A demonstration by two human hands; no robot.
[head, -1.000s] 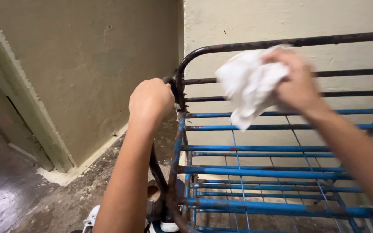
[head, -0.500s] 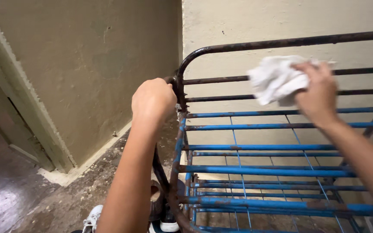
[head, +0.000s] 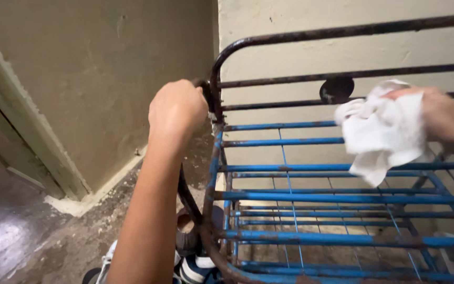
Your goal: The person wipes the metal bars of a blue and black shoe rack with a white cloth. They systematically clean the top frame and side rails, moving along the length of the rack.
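Note:
A rusty blue metal rack (head: 311,197) with several shelves of bars stands against a pale wall. My left hand (head: 177,108) grips the rack's dark corner post near its top. My right hand (head: 445,118) holds a crumpled white cloth (head: 382,131) over the upper blue bars on the right side. A dark round spot (head: 336,89) shows on the wall behind the rails, just left of the cloth.
Shoes (head: 190,257) lie on the floor at the rack's near left corner. A greenish wall (head: 95,79) and a door frame (head: 24,137) stand to the left, with rough dirty floor (head: 80,236) below.
My right hand has carried the cloth from the top rail rightward and down to the upper blue bars. The left hand kept its grip on the post.

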